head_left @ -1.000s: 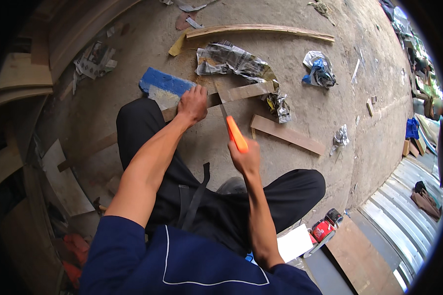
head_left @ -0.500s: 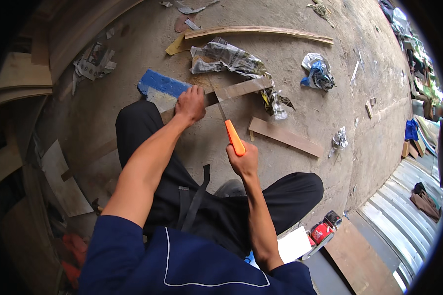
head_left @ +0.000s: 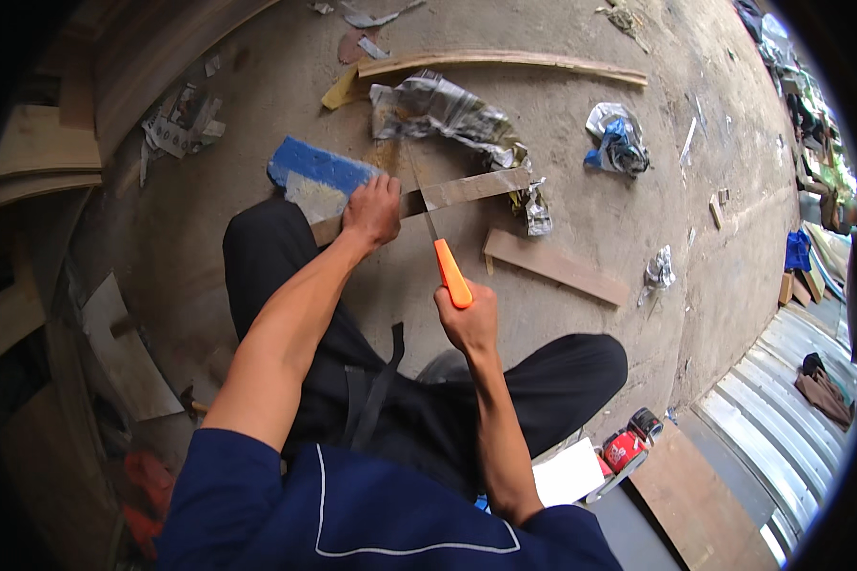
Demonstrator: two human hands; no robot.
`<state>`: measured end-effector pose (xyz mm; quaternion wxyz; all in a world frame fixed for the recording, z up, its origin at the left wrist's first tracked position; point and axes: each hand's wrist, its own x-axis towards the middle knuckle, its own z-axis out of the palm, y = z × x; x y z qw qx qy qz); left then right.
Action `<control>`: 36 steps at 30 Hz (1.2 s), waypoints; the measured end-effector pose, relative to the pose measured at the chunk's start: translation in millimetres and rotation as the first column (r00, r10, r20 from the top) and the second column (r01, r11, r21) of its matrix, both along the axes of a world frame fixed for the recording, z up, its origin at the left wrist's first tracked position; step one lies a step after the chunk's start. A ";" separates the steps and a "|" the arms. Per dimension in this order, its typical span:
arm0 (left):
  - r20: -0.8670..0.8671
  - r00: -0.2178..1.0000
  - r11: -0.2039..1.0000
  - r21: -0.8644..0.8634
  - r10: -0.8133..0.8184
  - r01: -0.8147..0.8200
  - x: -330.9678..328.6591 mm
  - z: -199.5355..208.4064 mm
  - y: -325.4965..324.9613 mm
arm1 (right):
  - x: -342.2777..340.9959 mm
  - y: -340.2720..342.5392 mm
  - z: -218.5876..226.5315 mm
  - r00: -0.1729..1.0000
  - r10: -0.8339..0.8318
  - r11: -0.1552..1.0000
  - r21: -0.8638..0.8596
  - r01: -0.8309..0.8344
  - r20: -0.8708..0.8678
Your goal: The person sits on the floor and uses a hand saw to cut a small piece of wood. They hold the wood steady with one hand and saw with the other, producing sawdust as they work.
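Note:
My right hand (head_left: pixel 469 315) is closed round the orange handle of a handsaw (head_left: pixel 454 273). The saw's thin blade crosses a narrow wooden strip (head_left: pixel 476 188), reaching past its far edge. With bent fingers my left hand (head_left: pixel 372 211) grips the strip just left of the blade, pressing it against a block (head_left: pixel 321 169) painted partly blue. The strip's right end sticks out over crumpled newspaper (head_left: pixel 448 107). Sawdust (head_left: pixel 387 152) lies on the floor near the blade's far end.
Another wooden board (head_left: pixel 557 267) lies right of the saw, and a long wood strip (head_left: pixel 505 59) lies farther off. Crumpled paper with blue on it (head_left: pixel 618 140) sits at the right. Near my right knee are a red can (head_left: pixel 623 449) and a white box (head_left: pixel 568 474).
My right hand has drawn the saw slightly back toward me, showing more of its blade. My left hand stays on the strip, which has shifted slightly.

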<state>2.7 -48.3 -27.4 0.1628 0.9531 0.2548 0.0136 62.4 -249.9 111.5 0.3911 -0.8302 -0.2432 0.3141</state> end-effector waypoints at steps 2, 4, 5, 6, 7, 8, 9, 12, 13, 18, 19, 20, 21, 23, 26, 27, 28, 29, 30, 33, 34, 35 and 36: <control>-0.028 0.999 0.999 -0.031 0.037 -0.038 -6.1 2.2 -7.7 | 0.3 -7.8 -6.4 1.000 0.018 1.000 -0.013 -0.018 0.022; -0.025 0.998 0.998 -0.029 0.062 -0.063 -1.0 3.6 9.0 | -5.8 -22.4 5.3 0.999 0.048 0.999 0.017 -0.048 0.006; -0.020 0.998 0.998 -0.006 0.062 -0.062 2.1 3.1 15.9 | -9.8 -34.9 16.8 0.999 0.048 0.999 0.018 -0.048 0.016; -0.032 0.998 0.998 -0.005 0.056 -0.056 -3.9 2.1 13.0 | -19.5 -51.9 30.9 0.999 0.043 0.999 -0.003 -0.043 0.007; -0.029 0.999 0.999 0.007 0.043 -0.043 -1.8 2.5 13.0 | -21.7 -58.9 36.1 0.999 0.031 0.999 -0.013 -0.030 0.014; -0.038 0.999 1.000 0.003 0.031 -0.031 -3.6 4.5 7.6 | -20.6 -57.3 34.2 1.000 0.028 0.999 -0.023 -0.028 0.012; -0.033 0.999 1.000 0.005 0.028 -0.028 -3.8 5.3 7.4 | -17.7 -51.7 29.5 1.000 0.026 0.999 -0.031 -0.026 0.010; -0.011 0.999 0.999 -0.011 0.034 -0.034 2.9 7.5 5.9 | 8.2 -19.3 8.9 0.999 0.044 0.998 -0.045 -0.043 0.025; -0.021 0.998 0.998 -0.022 0.051 -0.051 2.5 7.4 5.0 | 12.3 -13.6 4.1 0.998 0.057 0.997 -0.045 -0.056 0.025; -0.025 0.998 0.998 -0.020 0.056 -0.057 -0.3 3.3 14.0 | -3.9 -41.7 26.9 0.999 0.043 0.999 -0.033 -0.043 0.006; -0.028 0.998 0.998 -0.027 0.057 -0.058 -2.5 5.5 10.9 | -8.9 -53.3 36.1 0.999 0.030 0.999 -0.030 -0.031 -0.017; -0.031 0.998 0.998 -0.032 0.059 -0.060 -5.0 7.8 9.3 | -8.4 -54.6 39.6 0.999 0.039 0.999 -0.026 -0.039 -0.008; -0.040 0.998 0.998 -0.030 0.057 -0.058 -7.4 9.8 10.2 | -8.3 -55.2 42.3 0.999 0.049 0.999 -0.021 -0.049 0.000; -0.036 0.999 0.999 -0.038 0.033 -0.035 -2.4 13.0 11.2 | -5.4 -45.9 31.7 0.992 0.095 0.995 -0.018 -0.094 0.077; -0.013 0.998 0.997 -0.044 0.060 -0.060 2.6 4.4 8.7 | 15.1 9.2 -2.3 0.989 0.083 0.996 -0.052 -0.077 0.122; -0.016 0.998 0.997 -0.052 0.054 -0.055 7.4 5.0 11.4 | 18.1 8.8 -3.6 0.987 0.084 0.996 -0.038 -0.080 0.138; -0.036 0.998 0.996 -0.076 0.048 -0.050 7.0 8.2 8.0 | 15.3 2.4 -6.0 0.987 0.087 0.996 -0.040 -0.082 0.136; -0.047 0.998 0.995 -0.091 0.044 -0.049 7.3 11.4 10.3 | 14.4 0.5 -8.2 0.985 0.092 0.996 -0.033 -0.088 0.143; -0.048 0.997 0.994 -0.090 0.054 -0.058 5.2 8.6 9.6 | 4.7 -16.9 -6.1 0.988 0.091 0.996 -0.030 -0.088 0.123; -0.052 0.995 0.994 -0.059 0.087 -0.090 -7.1 3.8 14.8 | -13.0 -46.7 28.7 0.999 0.029 1.000 0.003 -0.029 0.020; -0.039 0.997 0.996 -0.057 0.070 -0.072 -3.7 3.8 17.3 | -14.0 -47.8 29.8 0.999 0.019 1.000 -0.004 -0.019 0.037; -0.026 0.998 0.997 -0.054 0.054 -0.055 -2.1 4.2 19.2 | -15.1 -47.6 30.3 0.999 0.010 1.000 -0.009 -0.009 0.053; -0.022 0.998 0.997 -0.052 0.060 -0.061 -3.2 5.3 19.0 | -11.2 -35.4 17.2 0.994 0.067 0.998 -0.012 -0.066 0.085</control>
